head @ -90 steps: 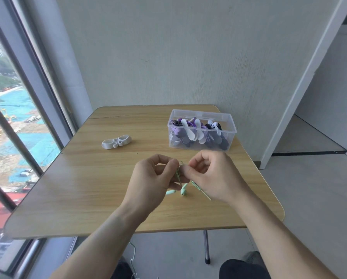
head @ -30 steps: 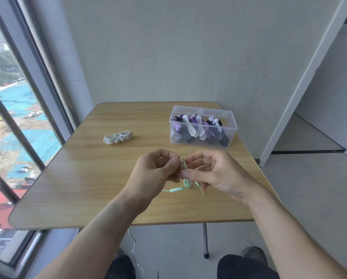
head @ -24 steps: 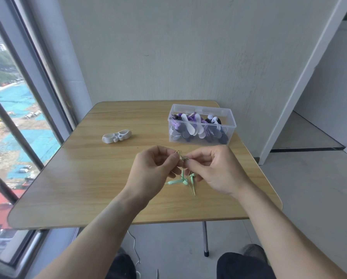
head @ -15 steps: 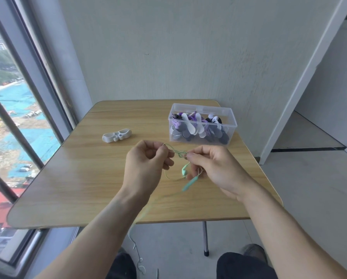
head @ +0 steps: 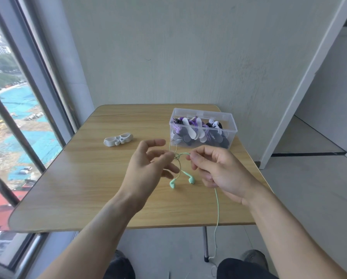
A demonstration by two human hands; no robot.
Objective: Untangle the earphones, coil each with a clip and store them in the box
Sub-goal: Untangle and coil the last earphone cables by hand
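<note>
Two mint-green earbuds (head: pixel 180 179) dangling below a knotted cord, both hands' grips pinching it.

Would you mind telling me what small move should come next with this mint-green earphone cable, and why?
Probably tease the knot apart: both hands, left and right, pinch the cable beside it, the earbuds dangle below, and the white clip lies unused.

Wooden table (head: pixel 84 190): clip (head: pixel 118 139), box (head: pixel 203 128).
</note>
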